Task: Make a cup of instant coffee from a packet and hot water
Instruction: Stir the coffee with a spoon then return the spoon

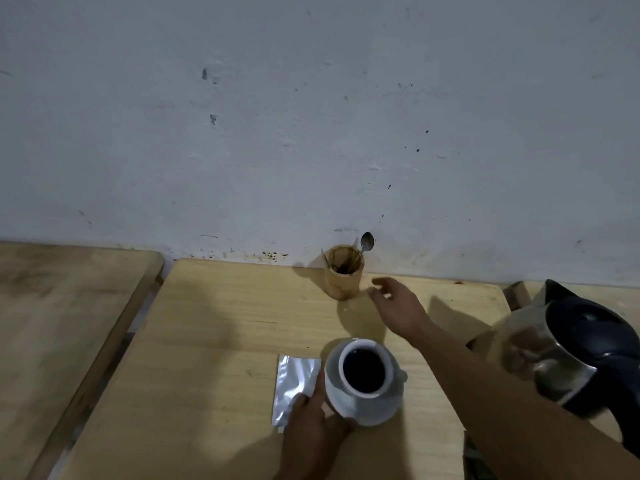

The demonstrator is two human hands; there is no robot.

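A white cup [351, 389] on a white saucer [377, 408] stands near the front of the wooden table [221, 317] and holds dark liquid. My left hand [313, 424] grips the saucer's left rim, thumb on top. A flat silver packet [294, 386] lies just left of the saucer, partly under that hand. My right hand [398, 303] hovers open, fingers spread, just right of a wooden holder [343, 277] by the wall. A metal spoon [365, 245] sticks up out of the holder. A glass and black kettle [568, 351] stands at the right.
A second wooden table [62, 306] stands to the left across a narrow gap. A grey-white wall [311, 133] runs right behind both tables. My right forearm crosses the space between cup and kettle.
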